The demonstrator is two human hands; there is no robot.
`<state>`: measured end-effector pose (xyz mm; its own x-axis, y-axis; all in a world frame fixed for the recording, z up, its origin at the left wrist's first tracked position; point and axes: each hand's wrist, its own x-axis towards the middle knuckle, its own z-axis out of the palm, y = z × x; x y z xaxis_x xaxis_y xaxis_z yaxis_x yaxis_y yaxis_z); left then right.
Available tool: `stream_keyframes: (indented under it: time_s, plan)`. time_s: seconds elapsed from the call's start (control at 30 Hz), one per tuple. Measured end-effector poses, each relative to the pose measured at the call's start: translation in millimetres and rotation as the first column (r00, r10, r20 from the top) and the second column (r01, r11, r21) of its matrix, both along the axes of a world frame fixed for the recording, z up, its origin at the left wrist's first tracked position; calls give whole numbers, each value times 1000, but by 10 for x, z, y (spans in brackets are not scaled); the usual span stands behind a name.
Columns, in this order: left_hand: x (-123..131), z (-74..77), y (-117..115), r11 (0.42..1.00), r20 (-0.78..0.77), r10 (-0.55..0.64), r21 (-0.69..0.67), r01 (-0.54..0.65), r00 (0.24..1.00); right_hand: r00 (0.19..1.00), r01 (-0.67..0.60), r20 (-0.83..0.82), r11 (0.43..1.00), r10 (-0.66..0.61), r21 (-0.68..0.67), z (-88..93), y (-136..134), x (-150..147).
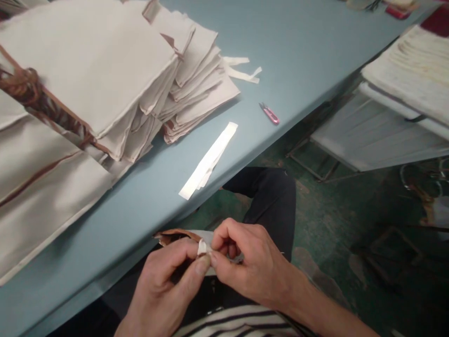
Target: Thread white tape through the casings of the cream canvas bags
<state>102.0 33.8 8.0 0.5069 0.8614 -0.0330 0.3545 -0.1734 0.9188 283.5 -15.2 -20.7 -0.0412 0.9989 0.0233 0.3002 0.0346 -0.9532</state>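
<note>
Pale cloth (202, 247), pinched close.
I see left hand (164, 276) and right hand (249, 262), each grip closed on it, probably for steadiness; snips (270, 114) lie beyond.

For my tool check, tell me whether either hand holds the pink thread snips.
No, the pink thread snips lie on the blue table.

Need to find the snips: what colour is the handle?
Pink handle, clearest in the head view.
</note>
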Motion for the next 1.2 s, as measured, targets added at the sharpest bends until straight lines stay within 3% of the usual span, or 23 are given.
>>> stream_keyframes:
  time_s: [0.13,0.3,0.47,0.6,0.7,0.83,1.0,1.1,1.2]
  plan:
    - [13,-67,2,999,-10,2,-41,-2,1000,999,-31,-5,999,31,-30,-98,41,63]
    - [-10,-193,-93,974,-138,203,-71,-214,969,995,-74,71,997,75,-16,-181,67,-3]
    - [-25,-299,-161,924,-136,262,-252,-289,955,982,-55,182,998,47,35,-183,83,-70]
    - [14,-281,-204,825,-117,419,-366,-431,900,957,-76,282,996,60,47,-151,65,-111]
    - [26,-238,-237,831,-142,440,-310,-462,887,924,-89,373,996,83,-1,-136,58,-141]
    - [-59,-259,-320,832,-169,481,-220,-509,860,950,-174,240,975,202,-135,-102,70,-151]
    - [-265,-441,-434,786,-88,524,-332,-521,847,958,-283,-59,891,281,-355,-41,68,-168]
    - [-345,-501,-458,765,-61,515,-417,-491,855,955,-291,-50,883,293,-368,-56,54,-226]
    - [-422,-501,-467,796,-106,492,-346,-496,864,958,-267,17,911,287,-314,-93,27,-310]
